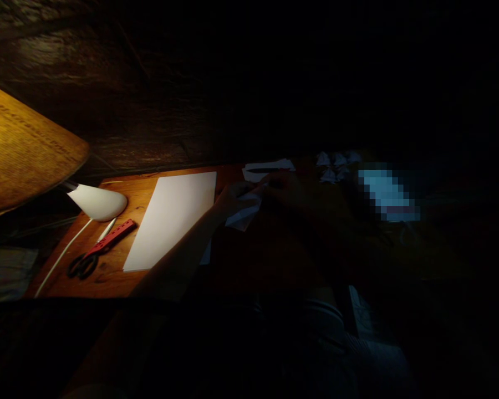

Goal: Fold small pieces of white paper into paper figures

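Observation:
Both my hands meet over the middle of the wooden table, in deep shadow. Between them is a small folded piece of white paper [244, 216], its lower corner hanging toward me. My left hand [232, 198] is closed on its left upper side. My right hand [280, 189] pinches the upper right edge, though its fingers are mostly lost in the dark. A stack of white paper sheets [178, 216] lies left of the hands, partly under my left forearm. Just behind the hands lie smaller paper pieces [270, 164] with a dark slim object [268, 170] on top.
A white lamp base [97, 202] with a yellow shade [25, 149] stands at the left, its cord running forward. Scissors in a red cover [110, 238] lie beside a white pen-like object [107, 230]. Several folded paper shapes [335, 166] sit back right, near a bright blurred-out screen [388, 194].

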`<state>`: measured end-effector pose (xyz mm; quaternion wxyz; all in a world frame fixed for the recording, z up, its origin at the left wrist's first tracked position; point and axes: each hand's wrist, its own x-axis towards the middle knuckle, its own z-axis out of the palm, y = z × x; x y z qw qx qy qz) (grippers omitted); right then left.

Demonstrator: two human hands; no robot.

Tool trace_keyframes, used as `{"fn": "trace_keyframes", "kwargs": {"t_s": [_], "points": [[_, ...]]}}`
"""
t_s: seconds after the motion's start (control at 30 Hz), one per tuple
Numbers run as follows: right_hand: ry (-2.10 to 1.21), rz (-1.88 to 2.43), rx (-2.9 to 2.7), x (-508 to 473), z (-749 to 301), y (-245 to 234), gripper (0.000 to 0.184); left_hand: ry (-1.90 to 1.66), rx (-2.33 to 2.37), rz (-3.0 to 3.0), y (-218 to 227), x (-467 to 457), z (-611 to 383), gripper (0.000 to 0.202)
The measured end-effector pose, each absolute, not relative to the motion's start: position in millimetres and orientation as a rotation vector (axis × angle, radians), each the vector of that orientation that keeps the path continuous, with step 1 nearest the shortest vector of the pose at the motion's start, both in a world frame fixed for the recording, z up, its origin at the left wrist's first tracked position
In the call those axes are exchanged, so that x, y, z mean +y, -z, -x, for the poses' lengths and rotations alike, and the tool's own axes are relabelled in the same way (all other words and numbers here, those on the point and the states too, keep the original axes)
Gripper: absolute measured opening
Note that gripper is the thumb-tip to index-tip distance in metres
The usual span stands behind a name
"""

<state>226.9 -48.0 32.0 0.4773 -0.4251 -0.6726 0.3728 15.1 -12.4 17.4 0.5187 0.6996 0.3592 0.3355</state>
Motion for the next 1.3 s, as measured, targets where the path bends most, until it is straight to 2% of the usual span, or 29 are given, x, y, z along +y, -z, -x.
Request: {"fn": "trace_keyframes", "kwargs": {"t_s": [0.33, 0.6, 0.83, 0.97, 1.13, 1.3], "points": [[-0.828, 1.065, -1.642, -43.9, -232.4, -31.1, 0.02, -0.789, 0.874, -1.536, -24.4, -18.3, -12.5, 0.029], [-0.956, 1.008, -1.589, -45.8, -230.2, -32.9, 0.026, -0.809, 0.941, -1.651, -20.0, -12.3, -13.6, 0.024], [-1.007, 1.153, -1.656, -47.6, -229.2, -24.6, 0.036, -0.901, 1.081, -1.6, -24.2, -14.3, -16.1, 0.023], [-0.983, 1.121, -1.754, -49.1, -224.8, -21.6, 0.03, -1.013, 1.065, -1.497, -24.3, -12.2, -16.7, 0.026], [-0.966, 1.069, -1.731, -48.8, -222.7, -20.4, 0.016, -0.989, 1.11, -1.442, -23.2, -12.2, -16.3, 0.027], [-0.95, 1.057, -1.763, -50.8, -222.9, -22.4, 0.019, -0.981, 1.152, -1.489, -22.6, -12.2, -14.9, 0.03]]}}
